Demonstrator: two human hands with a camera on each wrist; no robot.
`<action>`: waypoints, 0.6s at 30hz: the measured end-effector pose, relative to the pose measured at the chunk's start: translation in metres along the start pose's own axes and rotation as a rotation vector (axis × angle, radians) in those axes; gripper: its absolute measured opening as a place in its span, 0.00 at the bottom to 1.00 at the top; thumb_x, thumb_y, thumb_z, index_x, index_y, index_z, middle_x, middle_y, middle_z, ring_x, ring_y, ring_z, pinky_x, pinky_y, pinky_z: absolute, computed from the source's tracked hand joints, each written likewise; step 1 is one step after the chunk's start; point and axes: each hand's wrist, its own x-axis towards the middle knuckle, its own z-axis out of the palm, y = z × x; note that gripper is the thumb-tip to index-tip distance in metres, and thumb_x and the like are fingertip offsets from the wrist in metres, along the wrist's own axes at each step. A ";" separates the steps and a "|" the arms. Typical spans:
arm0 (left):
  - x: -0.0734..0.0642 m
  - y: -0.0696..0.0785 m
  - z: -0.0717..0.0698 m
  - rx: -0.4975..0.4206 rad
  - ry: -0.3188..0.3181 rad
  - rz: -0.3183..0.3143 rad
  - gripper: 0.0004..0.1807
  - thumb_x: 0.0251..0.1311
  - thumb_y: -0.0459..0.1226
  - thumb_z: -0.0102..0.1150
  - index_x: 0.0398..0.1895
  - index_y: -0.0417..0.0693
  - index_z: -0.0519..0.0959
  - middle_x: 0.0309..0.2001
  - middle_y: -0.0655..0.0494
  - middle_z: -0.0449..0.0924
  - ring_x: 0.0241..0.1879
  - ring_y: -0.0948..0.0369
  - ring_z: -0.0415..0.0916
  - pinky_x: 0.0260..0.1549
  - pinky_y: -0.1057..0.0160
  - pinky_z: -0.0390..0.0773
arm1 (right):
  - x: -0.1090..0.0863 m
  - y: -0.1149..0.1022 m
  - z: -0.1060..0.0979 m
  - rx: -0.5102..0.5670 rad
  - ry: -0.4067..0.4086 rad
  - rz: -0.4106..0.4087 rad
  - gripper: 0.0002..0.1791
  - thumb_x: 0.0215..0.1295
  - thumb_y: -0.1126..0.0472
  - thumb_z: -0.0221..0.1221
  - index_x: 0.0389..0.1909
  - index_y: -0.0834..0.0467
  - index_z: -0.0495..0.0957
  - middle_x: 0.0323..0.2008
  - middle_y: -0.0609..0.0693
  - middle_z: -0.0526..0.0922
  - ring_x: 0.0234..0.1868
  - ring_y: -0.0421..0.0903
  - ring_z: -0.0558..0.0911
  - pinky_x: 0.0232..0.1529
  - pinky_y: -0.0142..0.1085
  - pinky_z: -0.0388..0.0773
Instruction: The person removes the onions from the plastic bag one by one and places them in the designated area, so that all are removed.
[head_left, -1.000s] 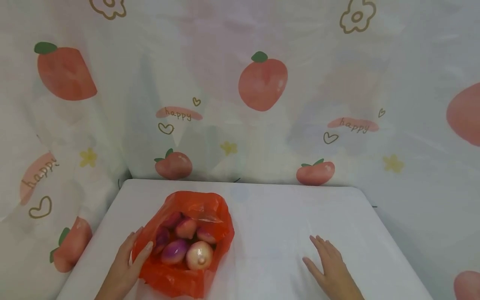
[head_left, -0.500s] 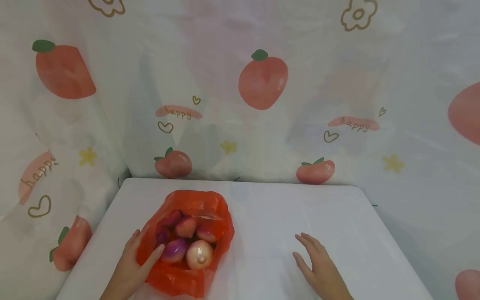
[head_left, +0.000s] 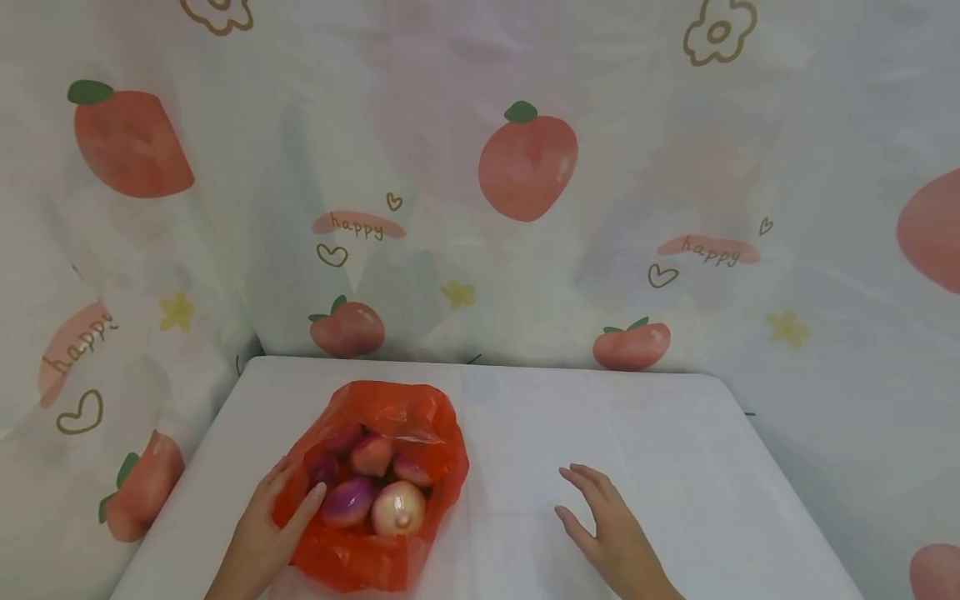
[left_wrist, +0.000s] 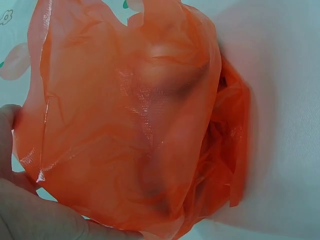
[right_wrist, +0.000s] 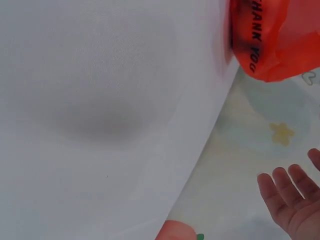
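Lower left, the left hand [head_left: 262, 525] touches a red bag [head_left: 390, 404] of onions [head_left: 348, 502], its grip unclear. Lower right, the right hand [head_left: 611, 529] hangs, fingers parted.

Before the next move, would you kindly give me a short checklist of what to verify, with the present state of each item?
1. Mouth of the red plastic bag open, contents in sight: ok.
2. Left hand at the bag's left side: ok.
3. Left hand gripping the bag firmly: cannot tell; the pressure does not show.
4. Right hand free, holding nothing: ok.
5. Right hand at the bag: not ok; it is apart from it, to its right over the white table.
6. All onions counted: cannot tell; six show, and more may lie beneath.
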 end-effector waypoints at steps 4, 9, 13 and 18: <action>0.000 0.000 0.001 -0.014 0.026 0.005 0.52 0.54 0.70 0.44 0.71 0.40 0.56 0.70 0.39 0.50 0.66 0.40 0.50 0.58 0.38 0.56 | 0.001 -0.005 0.004 0.022 -0.004 -0.026 0.27 0.53 0.60 0.68 0.55 0.54 0.75 0.54 0.47 0.74 0.53 0.44 0.75 0.46 0.44 0.78; 0.000 0.000 0.002 -0.031 0.035 -0.008 0.52 0.54 0.70 0.44 0.71 0.42 0.55 0.70 0.39 0.51 0.65 0.40 0.51 0.57 0.39 0.57 | 0.004 -0.013 0.008 0.094 -0.019 -0.003 0.27 0.53 0.61 0.68 0.56 0.55 0.74 0.53 0.43 0.75 0.52 0.41 0.76 0.45 0.40 0.79; 0.000 -0.001 0.003 -0.028 0.043 0.009 0.51 0.55 0.69 0.43 0.70 0.41 0.57 0.69 0.42 0.53 0.65 0.41 0.53 0.57 0.40 0.58 | 0.005 -0.022 0.011 0.210 -0.050 0.049 0.28 0.53 0.64 0.68 0.56 0.55 0.74 0.52 0.39 0.76 0.48 0.41 0.77 0.41 0.37 0.80; 0.001 -0.002 0.006 -0.035 0.065 0.045 0.48 0.57 0.67 0.45 0.69 0.40 0.59 0.69 0.43 0.54 0.64 0.43 0.55 0.57 0.41 0.60 | 0.009 -0.035 0.016 0.225 -0.123 0.093 0.26 0.55 0.60 0.67 0.56 0.50 0.73 0.52 0.38 0.75 0.49 0.41 0.76 0.43 0.37 0.79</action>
